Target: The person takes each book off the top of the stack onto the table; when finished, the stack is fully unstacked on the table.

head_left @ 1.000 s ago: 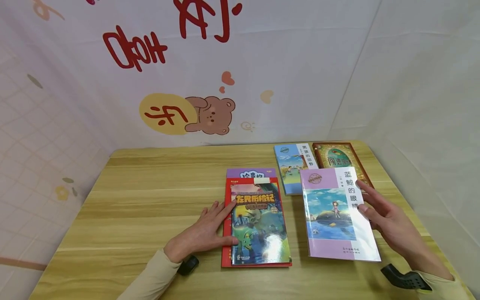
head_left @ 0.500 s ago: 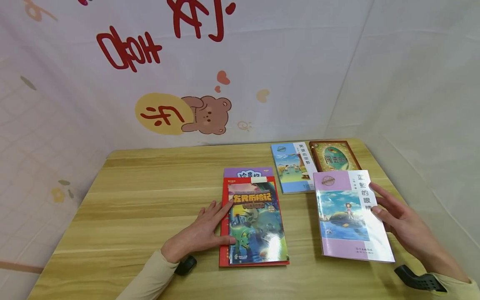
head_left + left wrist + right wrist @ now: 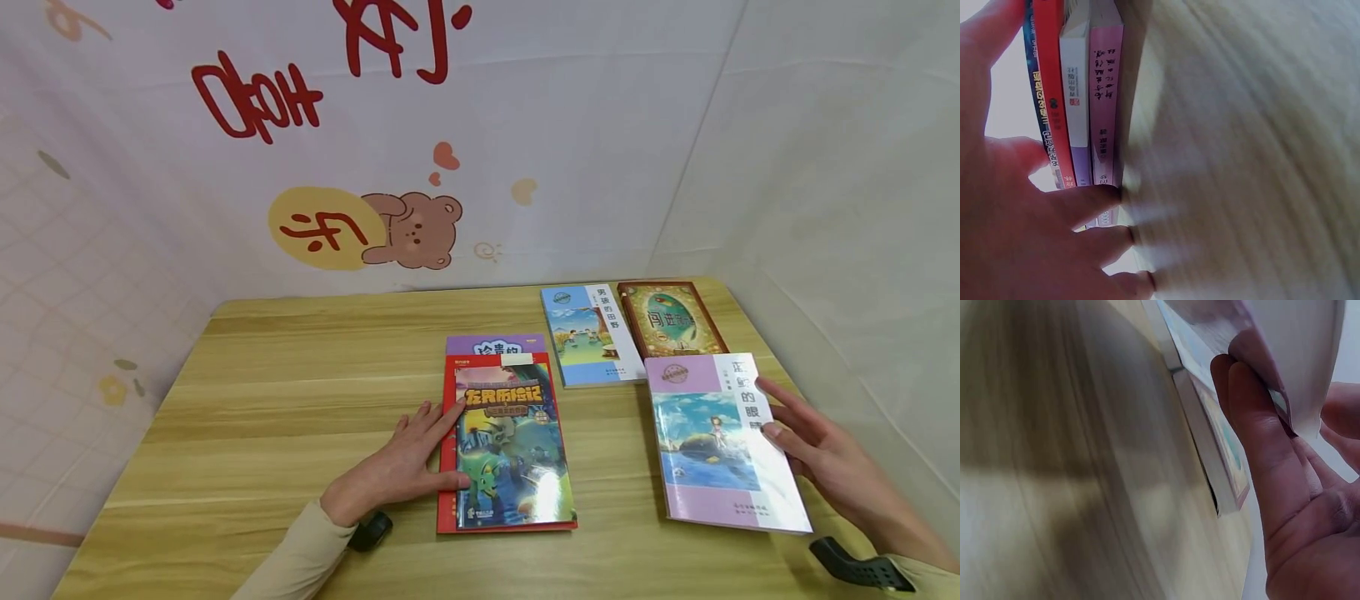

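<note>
My right hand point(image 3: 843, 467) grips the right edge of a purple-and-white book point(image 3: 720, 442) with a lake picture. The right wrist view shows this book point(image 3: 1300, 350) raised off the table, fingers under it and thumb on the other face. My left hand point(image 3: 397, 462) rests along the left side of a stack of books, its thumb at the edge of the top dinosaur-cover book point(image 3: 513, 450). Below lie a red book point(image 3: 447, 467) and a purple one point(image 3: 532, 342). In the left wrist view, fingers touch the spines, with a pink spine point(image 3: 1105, 94) lowest.
A blue-and-white book point(image 3: 588, 337) lies at the back right of the wooden table point(image 3: 300, 375). Beside it is a brown-framed book point(image 3: 671, 321), its lower edge partly covered by the held book. A printed white curtain point(image 3: 585, 108) stands behind the table.
My right hand has carried the purple-and-white book rightward and slightly nearer, uncovering more of the books behind it. The left hand stays at the stack. The head view has shifted slightly.
</note>
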`<state>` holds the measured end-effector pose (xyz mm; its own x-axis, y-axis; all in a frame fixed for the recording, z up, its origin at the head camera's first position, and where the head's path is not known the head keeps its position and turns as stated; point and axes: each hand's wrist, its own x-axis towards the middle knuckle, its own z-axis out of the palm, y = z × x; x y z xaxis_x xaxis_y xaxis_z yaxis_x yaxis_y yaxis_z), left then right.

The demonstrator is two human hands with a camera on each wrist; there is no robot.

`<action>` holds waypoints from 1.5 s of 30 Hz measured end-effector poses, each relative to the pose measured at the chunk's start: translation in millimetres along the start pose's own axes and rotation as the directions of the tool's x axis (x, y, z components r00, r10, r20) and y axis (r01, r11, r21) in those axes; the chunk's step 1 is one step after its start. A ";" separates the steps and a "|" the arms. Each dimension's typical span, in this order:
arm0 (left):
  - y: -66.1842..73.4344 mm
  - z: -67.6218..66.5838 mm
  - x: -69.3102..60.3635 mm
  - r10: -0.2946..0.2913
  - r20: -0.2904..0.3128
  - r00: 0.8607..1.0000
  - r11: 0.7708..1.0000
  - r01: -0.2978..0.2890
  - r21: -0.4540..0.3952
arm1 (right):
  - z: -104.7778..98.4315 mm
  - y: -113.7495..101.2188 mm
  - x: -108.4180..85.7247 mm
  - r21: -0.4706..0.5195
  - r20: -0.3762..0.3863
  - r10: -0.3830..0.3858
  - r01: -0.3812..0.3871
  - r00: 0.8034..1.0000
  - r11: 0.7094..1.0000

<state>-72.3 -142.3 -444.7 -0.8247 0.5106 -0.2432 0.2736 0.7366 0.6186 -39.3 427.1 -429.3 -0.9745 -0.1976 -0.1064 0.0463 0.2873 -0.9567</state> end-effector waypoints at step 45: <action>-0.5 2.9 -0.1 -0.029 0.002 1.000 1.000 0.029 0.009 | -31.9 28.7 -5.9 -0.329 -0.030 0.125 -0.128 0.992 0.935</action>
<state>-70.9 -141.4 -447.1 -0.8316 0.4895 -0.2623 0.2536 0.7550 0.6047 -39.3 466.4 -447.5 -0.9672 -0.1317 -0.2171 0.0957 0.6028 -0.7922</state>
